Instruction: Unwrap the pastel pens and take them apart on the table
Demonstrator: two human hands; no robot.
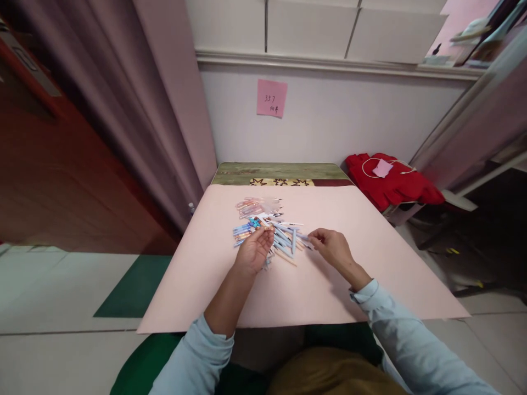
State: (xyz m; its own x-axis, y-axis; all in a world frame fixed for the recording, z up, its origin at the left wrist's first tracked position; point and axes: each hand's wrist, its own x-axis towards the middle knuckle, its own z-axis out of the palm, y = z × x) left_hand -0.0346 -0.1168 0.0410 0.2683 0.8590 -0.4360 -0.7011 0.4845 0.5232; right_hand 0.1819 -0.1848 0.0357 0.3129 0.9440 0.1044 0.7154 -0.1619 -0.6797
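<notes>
A loose pile of slim pens [284, 238], mostly pale blue, white and cream, lies on the pink sheet [354, 214] in front of me. My left hand [256, 251] is over the pile's near left side, palm partly turned up and fingers closed. A small brown-and-white bit shows at its fingertips, too small to name. At the pile's right edge, my right hand [332, 248] pinches the end of a pale lilac pen [302, 236]. Bright blue bow-like pieces [254, 222] sit just beyond my left fingers. Clear blue and amber pens [242, 230] lie left of them.
Pinkish pens [253, 207] form a group at the far side of the pile. The sheet covers a table with a green wood-look far edge [234, 173]. A red cloth [395, 184] with a white cable is at the right. A pink note [272, 99] hangs on the wall.
</notes>
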